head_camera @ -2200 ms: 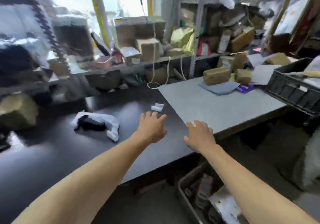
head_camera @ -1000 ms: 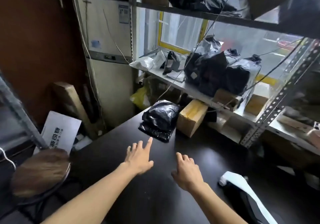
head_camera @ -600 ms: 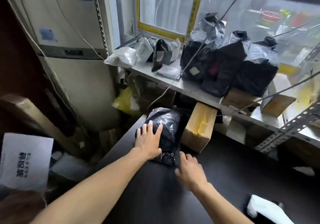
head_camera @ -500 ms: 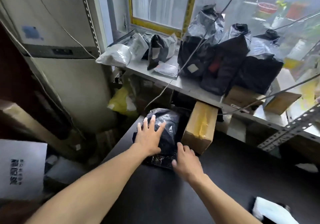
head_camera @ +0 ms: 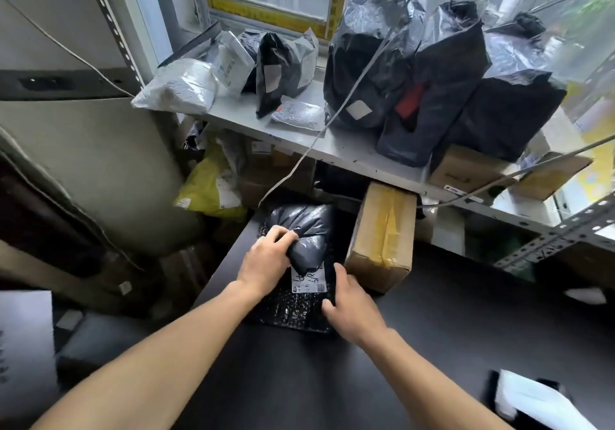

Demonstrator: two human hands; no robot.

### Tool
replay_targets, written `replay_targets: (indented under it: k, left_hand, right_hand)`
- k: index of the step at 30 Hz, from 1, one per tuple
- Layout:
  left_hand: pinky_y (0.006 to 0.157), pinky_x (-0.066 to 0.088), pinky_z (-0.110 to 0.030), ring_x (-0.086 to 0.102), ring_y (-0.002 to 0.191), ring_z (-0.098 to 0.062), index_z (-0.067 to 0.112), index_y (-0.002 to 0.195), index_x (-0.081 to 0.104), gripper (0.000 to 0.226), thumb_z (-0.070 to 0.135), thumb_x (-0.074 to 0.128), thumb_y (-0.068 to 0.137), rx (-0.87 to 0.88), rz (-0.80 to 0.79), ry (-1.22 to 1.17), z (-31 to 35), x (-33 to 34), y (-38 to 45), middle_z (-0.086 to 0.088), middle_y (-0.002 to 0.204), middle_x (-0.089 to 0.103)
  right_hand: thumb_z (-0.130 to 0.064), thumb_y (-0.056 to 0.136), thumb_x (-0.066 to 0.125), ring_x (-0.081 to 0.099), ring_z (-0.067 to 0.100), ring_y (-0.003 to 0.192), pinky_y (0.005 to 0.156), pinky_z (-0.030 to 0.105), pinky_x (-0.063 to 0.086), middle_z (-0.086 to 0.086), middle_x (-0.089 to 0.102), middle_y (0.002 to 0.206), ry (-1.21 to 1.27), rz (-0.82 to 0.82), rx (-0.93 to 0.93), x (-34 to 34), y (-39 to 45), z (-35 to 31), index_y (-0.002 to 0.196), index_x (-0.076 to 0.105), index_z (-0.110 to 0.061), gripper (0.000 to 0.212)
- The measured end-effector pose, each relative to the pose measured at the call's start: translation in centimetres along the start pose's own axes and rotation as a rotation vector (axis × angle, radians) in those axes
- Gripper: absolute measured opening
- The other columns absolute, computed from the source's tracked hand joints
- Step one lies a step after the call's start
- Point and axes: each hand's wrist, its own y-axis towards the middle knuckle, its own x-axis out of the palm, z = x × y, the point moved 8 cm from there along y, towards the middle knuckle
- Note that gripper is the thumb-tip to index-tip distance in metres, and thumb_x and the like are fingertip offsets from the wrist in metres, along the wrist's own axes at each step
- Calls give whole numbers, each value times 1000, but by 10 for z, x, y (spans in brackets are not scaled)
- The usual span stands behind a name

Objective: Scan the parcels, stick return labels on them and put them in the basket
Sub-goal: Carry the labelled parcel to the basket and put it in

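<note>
Fingers first: the left hand (head_camera: 266,261) has its fingers curled over the bulging grey-black poly parcel (head_camera: 307,236), gripping a fold of it at the near left side, while the right hand (head_camera: 352,306) sits on the flat black bubble mailer (head_camera: 293,309) underneath, fingers bent down against the mailer's right edge (whether they truly pinch it, I cannot tell). A white label (head_camera: 307,279) with handwriting shows between the two hands, partly under the bulging parcel. Both packages lie on the dark table (head_camera: 432,329) at its far left corner. Just right of them, touching or nearly so, stands a taped cardboard box (head_camera: 382,236), crowding the right hand's side. Behind, a grey shelf (head_camera: 299,140) overhangs the table's back edge, loaded with tall black bags (head_camera: 432,80) and white mailers (head_camera: 179,86), and a pale cable (head_camera: 319,133) slants down from above toward the parcel. A yellow bag (head_camera: 209,186) sits below the shelf at left. At the near right lies a white-and-black bundle (head_camera: 539,403).
</note>
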Motion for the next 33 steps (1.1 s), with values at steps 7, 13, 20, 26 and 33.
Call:
replay_targets:
  k: [7, 13, 20, 26, 33]
  left_hand:
    - [64, 45, -26, 58, 74, -15, 9, 87, 63, 20, 0, 46, 92, -504, 344, -760, -52, -32, -69, -5, 78, 67]
    - [41, 46, -20, 54, 51, -15, 21, 89, 72, 45, 13, 31, 107, -898, 52, -1616, -25, 15, -154, -2, 82, 68]
    - [81, 56, -43, 66, 103, -31, 9, 127, 62, 39, -6, 58, 92, -628, -453, -1498, 46, 31, -209, -23, 130, 63]
    - [106, 43, -53, 55, 128, -40, 10, 136, 49, 103, 5, 95, 45, -508, -691, -1688, 115, 49, -241, -20, 140, 57]
    - [86, 49, -38, 66, 105, -24, 15, 115, 66, 69, 31, 94, 54, -777, -155, -1796, 228, 104, -239, -4, 103, 76]
  right_hand:
    - [-49, 94, 58, 53, 21, 124, 108, 36, 40, 11, 45, 149, 367, 1, 48, 8, -8, -1, 157, 14, -17, 83]
    - [-53, 81, 74, 63, 32, 115, 88, 44, 58, 14, 58, 134, 1253, -157, 247, 34, -34, -13, 144, 39, -26, 76]
    - [-25, 70, 74, 66, 34, 103, 101, 57, 47, 23, 66, 123, 1539, -137, 217, 33, -74, 11, 129, 55, -4, 66]
    - [-14, 85, 65, 72, 24, 77, 58, 33, 59, 19, 68, 112, 1704, 51, 413, 24, -128, 94, 134, 50, 1, 53]
    - [-12, 67, 76, 67, 29, 92, 67, 38, 57, 20, 65, 120, 1847, 134, 390, 15, -194, 161, 134, 45, -11, 73]
